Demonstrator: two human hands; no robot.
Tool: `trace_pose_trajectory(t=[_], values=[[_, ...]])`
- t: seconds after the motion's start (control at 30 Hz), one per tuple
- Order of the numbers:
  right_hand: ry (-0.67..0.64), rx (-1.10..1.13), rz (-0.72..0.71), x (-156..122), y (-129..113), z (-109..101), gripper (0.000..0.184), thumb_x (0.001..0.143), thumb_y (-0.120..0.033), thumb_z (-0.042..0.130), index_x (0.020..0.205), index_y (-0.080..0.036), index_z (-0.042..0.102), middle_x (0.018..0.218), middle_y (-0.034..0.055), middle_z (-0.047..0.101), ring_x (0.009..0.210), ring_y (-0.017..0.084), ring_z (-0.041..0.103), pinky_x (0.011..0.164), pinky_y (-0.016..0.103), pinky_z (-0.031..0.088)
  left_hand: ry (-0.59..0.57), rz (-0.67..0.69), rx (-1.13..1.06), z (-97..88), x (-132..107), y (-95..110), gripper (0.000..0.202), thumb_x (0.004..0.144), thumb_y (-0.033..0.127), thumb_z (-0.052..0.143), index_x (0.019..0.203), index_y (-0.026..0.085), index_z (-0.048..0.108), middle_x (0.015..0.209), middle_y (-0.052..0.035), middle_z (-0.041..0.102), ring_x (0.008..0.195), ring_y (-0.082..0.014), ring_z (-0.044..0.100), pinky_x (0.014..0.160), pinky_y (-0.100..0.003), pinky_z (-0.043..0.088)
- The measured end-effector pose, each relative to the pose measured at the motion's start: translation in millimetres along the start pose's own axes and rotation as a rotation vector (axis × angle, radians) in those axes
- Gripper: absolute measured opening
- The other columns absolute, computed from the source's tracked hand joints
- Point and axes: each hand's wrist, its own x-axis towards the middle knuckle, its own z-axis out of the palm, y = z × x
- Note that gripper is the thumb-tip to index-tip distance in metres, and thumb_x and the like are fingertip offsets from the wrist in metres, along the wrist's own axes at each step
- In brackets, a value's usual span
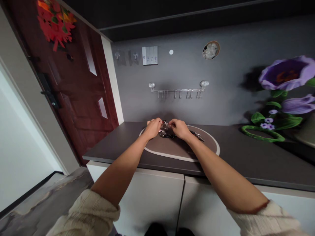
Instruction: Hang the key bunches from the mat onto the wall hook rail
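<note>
Fingers of the left hand (153, 127) and right hand (180, 128) are curled over a cluster of small glossy items (165, 131), though a firm grasp cannot be confirmed. That cluster is held or rested on an oval brown mat (177, 151) on a dark countertop (118, 139); a slim dark item (197, 135) is seen lying just beside it.

Left hand (153, 128) and right hand (180, 128) just apart
</note>
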Motion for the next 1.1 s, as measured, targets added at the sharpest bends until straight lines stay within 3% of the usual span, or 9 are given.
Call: trace_pose_trajectory(t=[0.27,0.47,0.63,0.87,1.1], values=[[0.129,0.265,-0.016,-0.3,-6.3,-1.3,0.015,0.074,-0.021,0.05,0.086,-0.017,0.059,0.08,0.0029,0.063,0.07,0.012,0.054,0.069,0.024,0.04,0.109,-0.043,-0.179,-1.9,2.7,-1.0,0.025,0.087,0.025,0.028,0.09,0.018,0.052,0.09,-0.0037,0.061,0.089,-0.0148,0.053,0.08,-0.029,0.035],[0.133,0.255,-0.079,-1.1,-8.5,5.8,0.021,0.071,-0.032,0.055,0.085,-0.016,0.057,0.086,0.0047,0.056,0.071,0.012,0.052,0.07,0.025,0.041,0.154,-0.02,-0.246,-5.2,2.5,1.0,0.024,0.087,0.025,0.029,0.088,0.017,0.052,0.089,-0.0035,0.061,0.084,-0.0131,0.053,0.077,-0.026,0.037],[0.167,0.185,-0.123,-1.2,-8.8,9.6,0.015,0.072,-0.025,0.052,0.083,-0.015,0.056,0.084,0.0049,0.053,0.075,0.013,0.05,0.073,0.027,0.04,0.14,0.018,-0.243,-6.6,1.8,2.9,0.023,0.087,0.026,0.03,0.086,0.017,0.052,0.089,-0.0028,0.06,0.085,-0.013,0.052,0.078,-0.026,0.036],[0.244,0.269,-0.048,1.8,-4.3,6.6,0.012,0.074,-0.023,0.051,0.076,-0.016,0.06,0.081,0.0049,0.057,0.076,0.014,0.052,0.075,0.028,0.04,0.191,-0.088,-0.304,-8.6,2.9,1.5,0.025,0.085,0.024,0.029,0.078,0.017,0.052,0.078,-0.0016,0.061,0.076,-0.0126,0.053,0.074,-0.026,0.039],[0.215,0.644,0.077,3.9,-2.2,5.3,0.02,0.068,-0.034,0.056,0.073,-0.015,0.062,0.072,0.0027,0.061,0.066,0.013,0.053,0.068,0.027,0.041,0.159,-0.191,-0.545,-4.4,4.6,-0.9,0.021,0.081,0.02,0.034,0.076,0.016,0.054,0.075,-0.0023,0.061,0.068,-0.011,0.055,0.067,-0.024,0.043]])
